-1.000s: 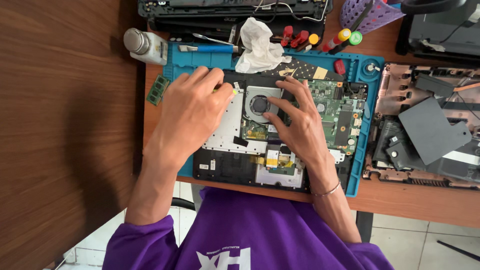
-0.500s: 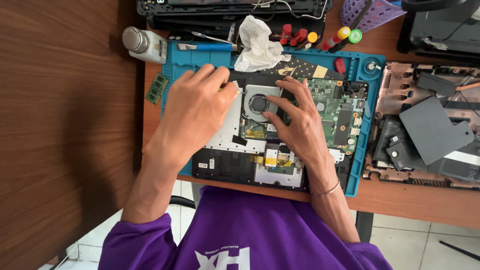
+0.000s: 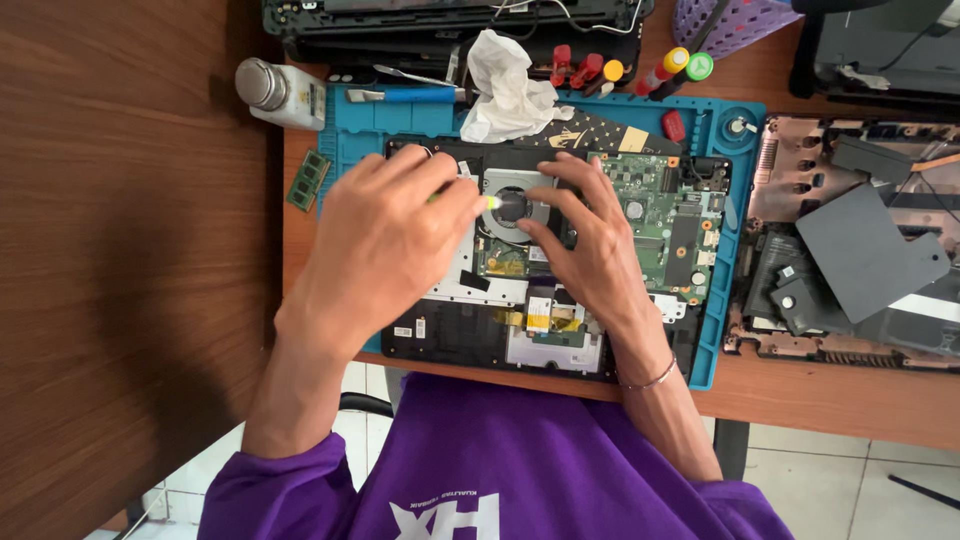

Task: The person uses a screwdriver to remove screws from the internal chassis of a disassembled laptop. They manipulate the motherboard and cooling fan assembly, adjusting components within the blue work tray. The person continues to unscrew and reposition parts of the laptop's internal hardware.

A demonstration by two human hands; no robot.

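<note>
While the opened laptop chassis (image 3: pixel 545 330) lies on the blue repair mat (image 3: pixel 735 250), the left hand (image 3: pixel 385 245) pinches a green-tipped tool (image 3: pixel 487 202) beside the cooling fan (image 3: pixel 513 205); the right hand (image 3: pixel 590 240) rests spread-fingered just right of the fan.

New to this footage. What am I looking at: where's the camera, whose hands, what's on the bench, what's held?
One view only: a camera worn on the person's head, looking down at their own two bare hands. No robot.

On the wooden desk lies a blue repair mat, and on it an opened laptop with its green circuit board and round cooling fan exposed.

The left hand grips a thin tool with a yellow-green tip, pointed at the fan. The right hand rests open beside the fan, fingers spread on the laptop.

Around it: a crumpled white tissue, a small metal-capped bottle, a loose green memory module, coloured screwdrivers, and another dismantled laptop shell to the right.
</note>
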